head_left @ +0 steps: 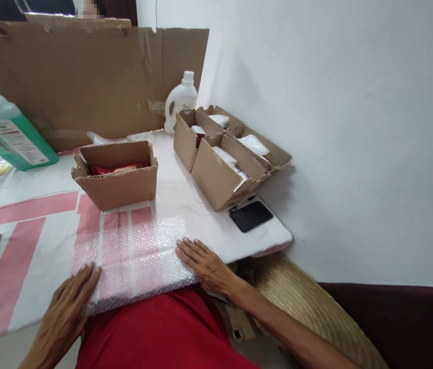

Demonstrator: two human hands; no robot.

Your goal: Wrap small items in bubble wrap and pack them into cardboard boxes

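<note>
A sheet of clear bubble wrap lies flat on the white and pink table cover, hanging a little over the near edge. My left hand rests flat on its left edge, fingers stretched out. My right hand lies flat on its right edge, fingers spread. Neither hand holds anything. Behind the wrap stands an open cardboard box with red items inside.
Two more open cardboard boxes with white packets stand at the right by the wall. A black phone lies near the table corner. A white bottle and a green bottle stand further back. Behind is a cardboard screen.
</note>
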